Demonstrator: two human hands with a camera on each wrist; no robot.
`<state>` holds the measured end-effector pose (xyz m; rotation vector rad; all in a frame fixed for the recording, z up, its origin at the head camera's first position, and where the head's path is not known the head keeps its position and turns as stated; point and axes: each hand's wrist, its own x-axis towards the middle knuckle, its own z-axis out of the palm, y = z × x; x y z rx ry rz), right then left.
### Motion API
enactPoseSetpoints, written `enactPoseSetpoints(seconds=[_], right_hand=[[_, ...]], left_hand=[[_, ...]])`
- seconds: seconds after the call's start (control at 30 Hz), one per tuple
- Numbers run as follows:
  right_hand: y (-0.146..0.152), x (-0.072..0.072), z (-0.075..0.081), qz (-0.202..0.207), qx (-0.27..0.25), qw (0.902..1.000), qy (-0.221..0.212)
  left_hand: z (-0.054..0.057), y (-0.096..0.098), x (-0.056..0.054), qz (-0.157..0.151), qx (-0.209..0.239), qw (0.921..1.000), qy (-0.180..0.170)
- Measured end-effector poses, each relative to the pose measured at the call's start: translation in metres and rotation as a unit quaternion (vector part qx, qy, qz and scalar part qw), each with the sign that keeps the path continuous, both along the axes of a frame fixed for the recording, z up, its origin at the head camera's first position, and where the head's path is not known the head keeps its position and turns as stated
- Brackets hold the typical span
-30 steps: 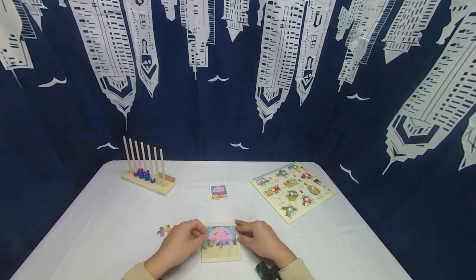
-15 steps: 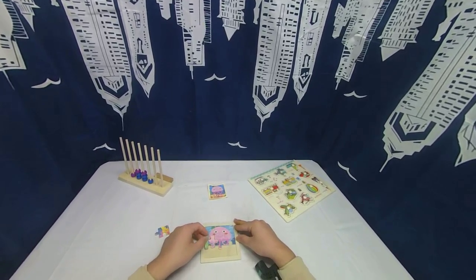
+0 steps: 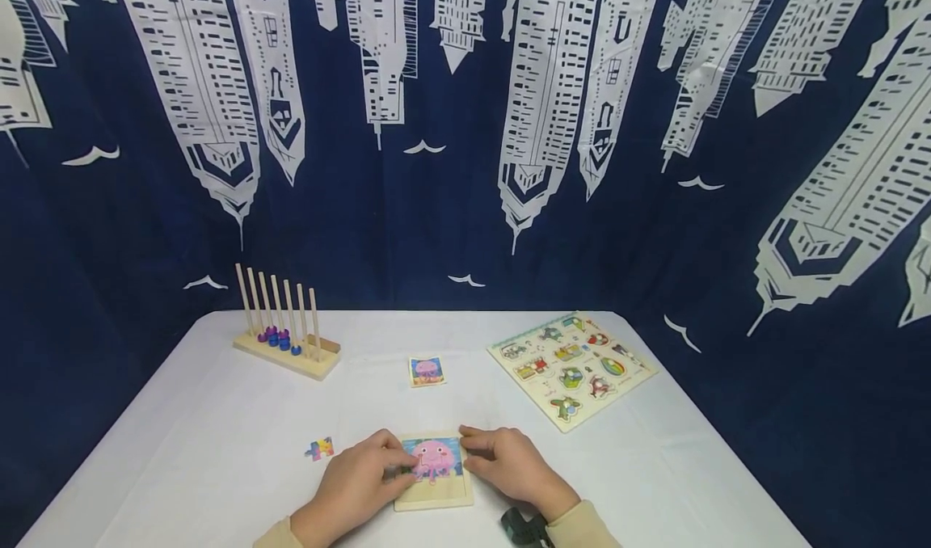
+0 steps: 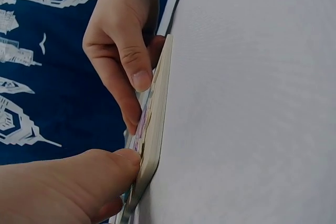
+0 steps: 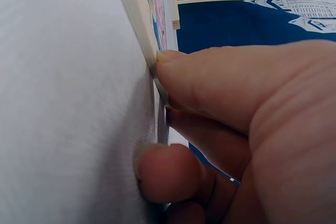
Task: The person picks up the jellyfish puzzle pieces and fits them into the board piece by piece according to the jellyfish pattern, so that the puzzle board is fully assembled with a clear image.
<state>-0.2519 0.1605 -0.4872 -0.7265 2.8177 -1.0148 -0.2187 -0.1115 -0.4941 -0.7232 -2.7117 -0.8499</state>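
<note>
A small wooden jigsaw board (image 3: 432, 495) lies on the table. A pink octopus picture (image 3: 436, 453) fills its upper part, and bare wood shows along the bottom. My left hand (image 3: 356, 479) reaches over the board's left side, thumb and fingers curled at a jigsaw piece that they mostly hide. The left wrist view has the left thumb (image 4: 126, 161) right at the picture's edge. My right hand (image 3: 509, 469) holds the board's right edge, its thumb (image 5: 176, 69) against the wooden rim in the right wrist view.
A loose jigsaw piece (image 3: 320, 449) lies left of the left hand. Behind the board is a small octopus picture card (image 3: 426, 372). A peg rack (image 3: 291, 358) with beads stands back left, a large picture puzzle (image 3: 570, 370) back right. A dark object (image 3: 520, 525) is beside the right wrist.
The left hand has shifted slightly right over the board, so its fingers cover more of the picture's left side. The right hand stays at the board's right edge.
</note>
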Motion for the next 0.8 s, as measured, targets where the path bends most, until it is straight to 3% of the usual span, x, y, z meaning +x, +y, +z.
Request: enactPoseSetpoints(seconds=[0.33,0.63,0.8], right_hand=[[0.0018,0.0018,-0.0020,0.000,-0.004,1.0000,0.004],[0.0009,0.0017,-0.0028,0.002,-0.006,1.0000,-0.003],[0.0010,0.0005,-0.0017,0.000,-0.005,1.0000,-0.006]], left_hand=[[-0.0030,0.0012,-0.0001,0.011,-0.009,0.9998,0.012],[-0.0060,0.0026,0.0007,-0.014,-0.024,0.9987,0.042],[-0.0074,0.0050,-0.0003,-0.011,-0.019,0.9984,0.053]])
